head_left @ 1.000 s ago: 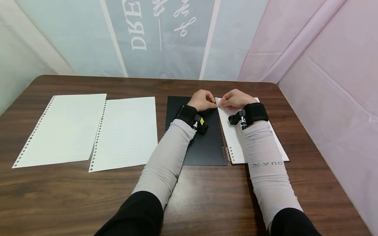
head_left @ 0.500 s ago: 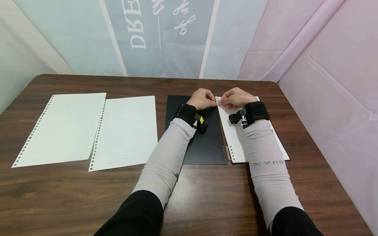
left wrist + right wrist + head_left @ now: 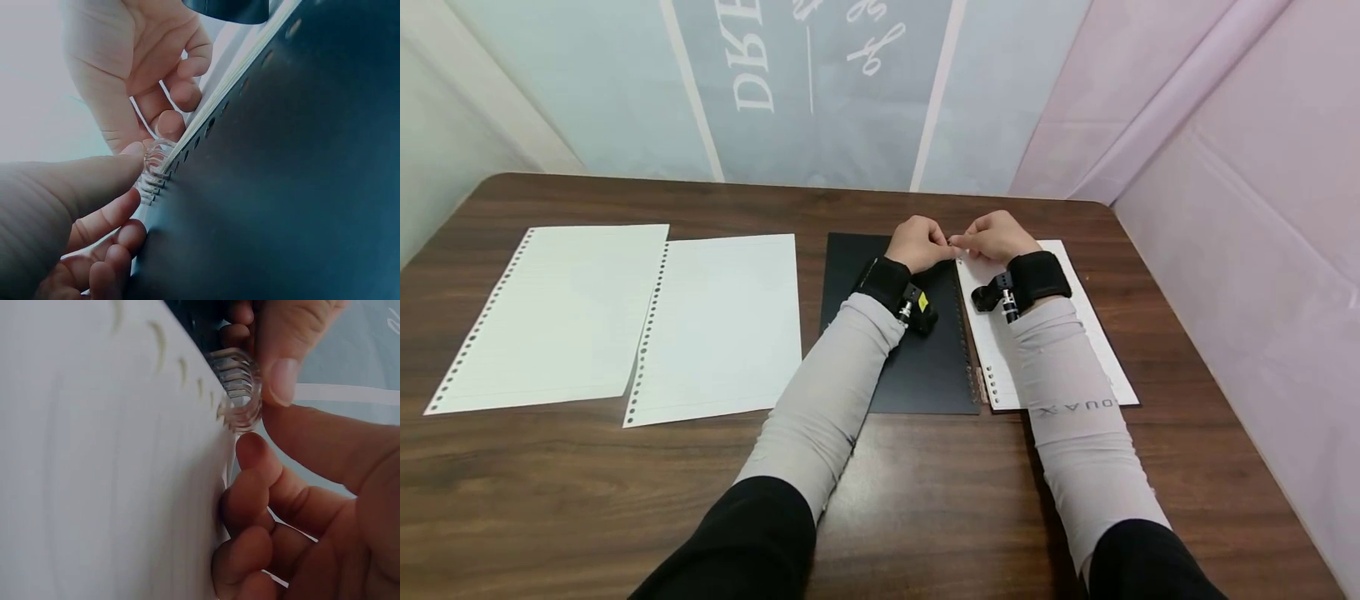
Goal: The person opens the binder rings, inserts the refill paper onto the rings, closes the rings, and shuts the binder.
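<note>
A loose-leaf notebook lies open, its black cover [image 3: 925, 375] on the left and a stack of white lined paper [image 3: 1093, 333] on the right. Clear binder rings [image 3: 153, 178] run along the spine. At the far end of that spine, my left hand [image 3: 917, 244] pinches the rings, its thumb lying on them in the left wrist view. My right hand [image 3: 1000, 237] meets it from the other side, thumb and forefinger at the end of the rings [image 3: 242, 381]. In the right wrist view the rings pass through the paper's edge holes; whether every ring is closed is hidden.
Two loose punched sheets, a left sheet [image 3: 550, 317] and a right sheet [image 3: 722, 325], lie on the brown wooden table [image 3: 587, 517], slightly overlapping. A pale printed curtain [image 3: 820, 133] hangs behind the table's far edge. A pinkish curtain [image 3: 1247, 250] borders the right side.
My right hand has moved slightly left, so its fingertips now meet my left thumb at the rings. The head view has tilted a little. The sheets and notebook lie as before.
</note>
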